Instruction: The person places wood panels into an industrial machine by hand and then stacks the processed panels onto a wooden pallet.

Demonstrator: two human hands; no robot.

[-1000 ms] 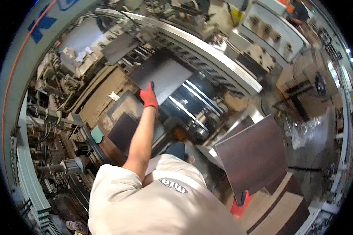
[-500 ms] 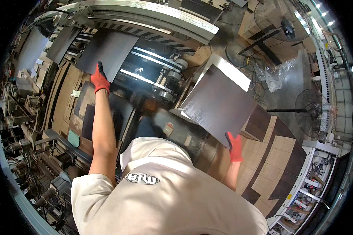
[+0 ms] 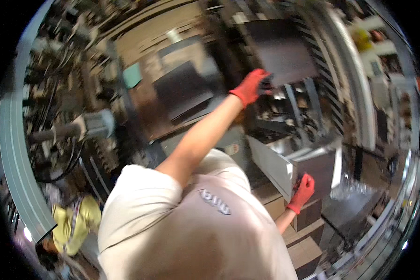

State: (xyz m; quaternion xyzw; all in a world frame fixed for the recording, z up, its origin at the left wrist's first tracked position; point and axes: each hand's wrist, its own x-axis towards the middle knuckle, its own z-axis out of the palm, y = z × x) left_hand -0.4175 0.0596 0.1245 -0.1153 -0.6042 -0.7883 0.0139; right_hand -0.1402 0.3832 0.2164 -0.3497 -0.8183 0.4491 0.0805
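Note:
My left hand [image 3: 253, 87], in a red glove with dark fingertips, reaches to the near edge of a dark flat panel [image 3: 284, 56] on the machine's rails. Its fingers are smeared by motion, so their grip on that panel is unclear. Lower on the right, my right hand [image 3: 302, 191] in a matching red glove has its fingers curled at the near edge of a second dark panel [image 3: 316, 169]. A pale tilted sheet [image 3: 274, 164] stands just left of this hand.
Loose dark pieces [image 3: 183, 91] and a small green piece [image 3: 132, 75] lie on the brown surface at left. A long metal beam [image 3: 352, 74] runs along the machine's far side. Stacked boards [image 3: 304, 252] stand below my right hand. A person in yellow [image 3: 77, 225] is at lower left.
My view has swung left, so the machine and panels appear farther right. Both hands stay near their panels; the panel by my right hand now looks steeper.

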